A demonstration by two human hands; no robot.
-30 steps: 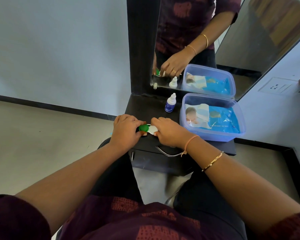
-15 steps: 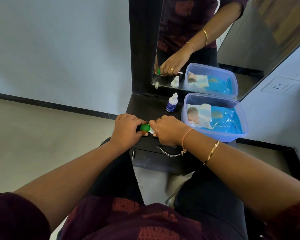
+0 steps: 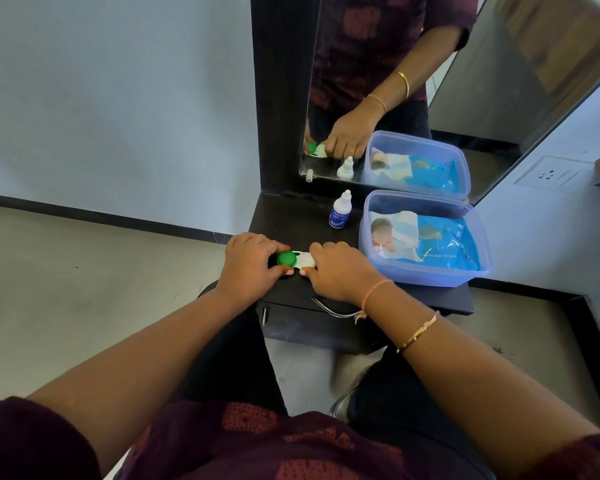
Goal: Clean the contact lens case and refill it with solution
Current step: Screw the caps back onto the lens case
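Head: lens case [image 3: 297, 260] between hands [image 3: 252, 268] [image 3: 340, 271]

You sit at a small dark table [image 3: 284, 216] with a drawer [image 3: 291, 327] under its top, and three things rest on it. The lens case [image 3: 300, 260], white with a green cap [image 3: 286, 259] on its left cup, lies at 8 o'clock near the front edge. The little white bottle [image 3: 340, 216] with a blue label stands upright at 12 o'clock, well apart from the case, and the big open plastic box [image 3: 430, 274] fills the right side from 1 to 4 o'clock, just beside the bottle.
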